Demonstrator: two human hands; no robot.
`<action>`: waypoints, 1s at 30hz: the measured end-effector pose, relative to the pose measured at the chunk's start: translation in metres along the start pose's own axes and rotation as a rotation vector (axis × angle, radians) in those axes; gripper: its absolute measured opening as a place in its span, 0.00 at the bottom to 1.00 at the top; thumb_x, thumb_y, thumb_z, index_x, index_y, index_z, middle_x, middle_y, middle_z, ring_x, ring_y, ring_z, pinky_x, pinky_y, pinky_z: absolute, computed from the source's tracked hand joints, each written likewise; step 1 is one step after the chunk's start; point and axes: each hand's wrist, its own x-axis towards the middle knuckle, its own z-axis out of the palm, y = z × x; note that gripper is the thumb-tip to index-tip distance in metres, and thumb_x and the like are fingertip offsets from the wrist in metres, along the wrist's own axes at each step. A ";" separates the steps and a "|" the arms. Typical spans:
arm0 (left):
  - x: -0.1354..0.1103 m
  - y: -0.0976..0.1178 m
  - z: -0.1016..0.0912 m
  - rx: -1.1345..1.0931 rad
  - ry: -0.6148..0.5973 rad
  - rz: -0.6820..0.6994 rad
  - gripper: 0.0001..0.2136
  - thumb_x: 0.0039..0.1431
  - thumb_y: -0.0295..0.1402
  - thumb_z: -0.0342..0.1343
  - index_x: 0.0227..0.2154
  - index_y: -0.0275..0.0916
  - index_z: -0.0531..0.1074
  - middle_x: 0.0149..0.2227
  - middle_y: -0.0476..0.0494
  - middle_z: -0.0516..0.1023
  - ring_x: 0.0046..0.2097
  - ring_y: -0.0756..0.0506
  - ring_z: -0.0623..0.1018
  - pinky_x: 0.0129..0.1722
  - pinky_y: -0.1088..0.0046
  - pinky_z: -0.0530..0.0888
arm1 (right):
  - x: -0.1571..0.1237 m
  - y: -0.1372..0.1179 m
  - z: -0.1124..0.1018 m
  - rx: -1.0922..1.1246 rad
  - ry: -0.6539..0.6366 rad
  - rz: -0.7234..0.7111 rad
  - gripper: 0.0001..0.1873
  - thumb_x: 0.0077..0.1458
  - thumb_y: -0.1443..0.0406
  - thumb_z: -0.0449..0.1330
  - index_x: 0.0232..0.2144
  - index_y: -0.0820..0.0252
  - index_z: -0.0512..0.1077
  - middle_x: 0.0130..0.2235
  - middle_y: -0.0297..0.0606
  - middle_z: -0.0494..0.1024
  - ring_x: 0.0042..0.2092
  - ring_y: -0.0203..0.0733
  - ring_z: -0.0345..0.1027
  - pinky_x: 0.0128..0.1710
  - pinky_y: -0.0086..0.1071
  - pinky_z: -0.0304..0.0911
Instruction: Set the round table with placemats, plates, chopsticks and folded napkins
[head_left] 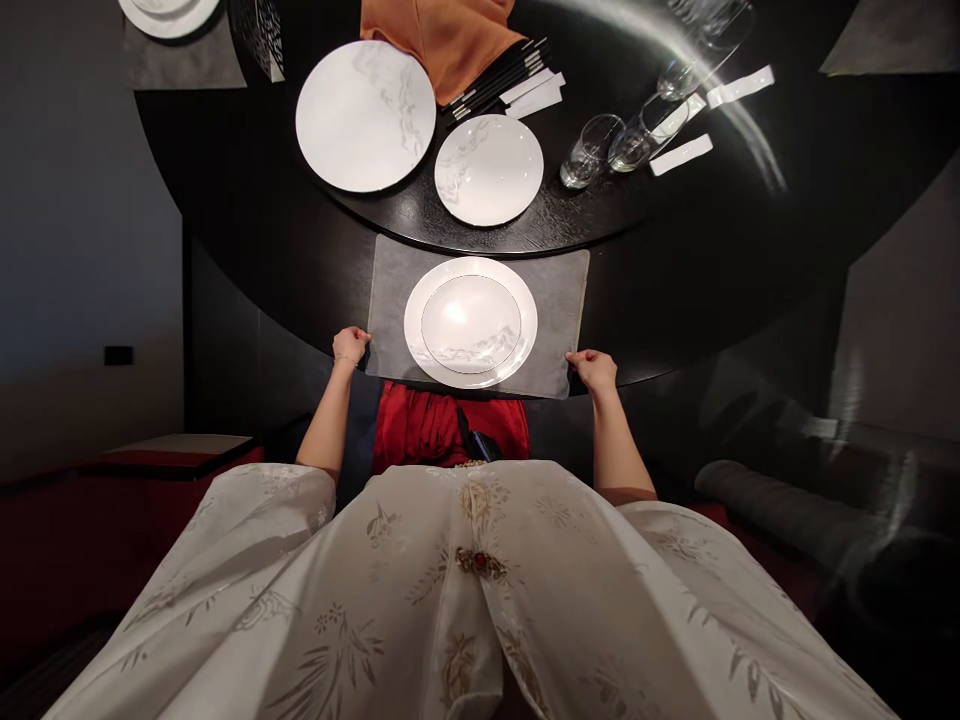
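A grey placemat [386,300] lies at the near edge of the round black table. On it rests a large white plate [414,325], topped by a smaller plate [465,315] with a grey mountain pattern. My left hand [351,345] is closed in a pinch at the mat's left edge. On the opposite side, my right hand [596,368] pinches the mat's right edge near its lower corner. Both plates sit between my hands, touched by neither.
The raised turntable [525,235] bears a big plate [364,115], a smaller plate [487,170], an orange cloth [450,45], black chopsticks [499,80], several glasses [591,152] and white paper packets [681,155]. Another place setting has a placemat [184,60] at the far left.
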 end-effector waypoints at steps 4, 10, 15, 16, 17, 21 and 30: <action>-0.002 -0.004 0.000 0.039 -0.028 0.007 0.02 0.47 0.30 0.56 0.23 0.38 0.72 0.25 0.44 0.76 0.35 0.45 0.76 0.37 0.72 0.70 | -0.003 -0.003 -0.004 -0.002 -0.027 0.019 0.09 0.42 0.61 0.63 0.19 0.61 0.69 0.20 0.33 0.70 0.25 0.35 0.60 0.33 0.30 0.56; -0.019 0.000 0.001 0.140 0.094 0.105 0.05 0.50 0.33 0.55 0.30 0.38 0.72 0.33 0.41 0.77 0.36 0.44 0.76 0.39 0.71 0.69 | -0.017 -0.010 -0.011 -0.074 0.107 -0.073 0.09 0.40 0.61 0.64 0.23 0.61 0.71 0.24 0.36 0.72 0.27 0.38 0.63 0.34 0.32 0.58; -0.027 0.032 0.023 -0.009 0.015 0.287 0.11 0.56 0.37 0.51 0.33 0.37 0.75 0.33 0.41 0.77 0.36 0.45 0.75 0.39 0.73 0.68 | -0.028 -0.040 0.013 0.024 0.065 -0.317 0.13 0.49 0.58 0.56 0.32 0.60 0.73 0.30 0.38 0.75 0.32 0.39 0.65 0.37 0.31 0.58; -0.026 0.039 0.028 -0.056 -0.055 0.305 0.11 0.55 0.36 0.51 0.32 0.37 0.75 0.31 0.42 0.77 0.35 0.46 0.75 0.38 0.73 0.68 | -0.028 -0.046 0.020 0.044 -0.013 -0.342 0.14 0.50 0.57 0.54 0.31 0.60 0.74 0.29 0.37 0.75 0.32 0.39 0.65 0.37 0.31 0.58; -0.025 0.044 0.034 -0.106 -0.114 0.309 0.10 0.54 0.35 0.51 0.31 0.36 0.76 0.29 0.44 0.77 0.34 0.46 0.74 0.37 0.74 0.67 | -0.027 -0.051 0.027 0.053 -0.066 -0.356 0.14 0.50 0.58 0.53 0.30 0.60 0.74 0.28 0.37 0.75 0.32 0.39 0.65 0.37 0.30 0.57; -0.018 0.051 0.049 -0.450 -0.236 0.182 0.08 0.49 0.32 0.55 0.28 0.33 0.76 0.24 0.48 0.75 0.29 0.49 0.72 0.33 0.75 0.67 | -0.021 -0.057 0.044 0.137 -0.077 -0.320 0.14 0.47 0.59 0.53 0.28 0.63 0.74 0.25 0.34 0.73 0.29 0.37 0.62 0.33 0.29 0.56; -0.013 0.052 0.051 -0.781 -0.275 -0.029 0.08 0.45 0.30 0.59 0.29 0.32 0.77 0.27 0.46 0.77 0.31 0.51 0.73 0.38 0.74 0.71 | -0.023 -0.055 0.052 0.341 -0.073 -0.247 0.17 0.44 0.58 0.55 0.31 0.65 0.75 0.28 0.36 0.74 0.31 0.37 0.63 0.33 0.29 0.58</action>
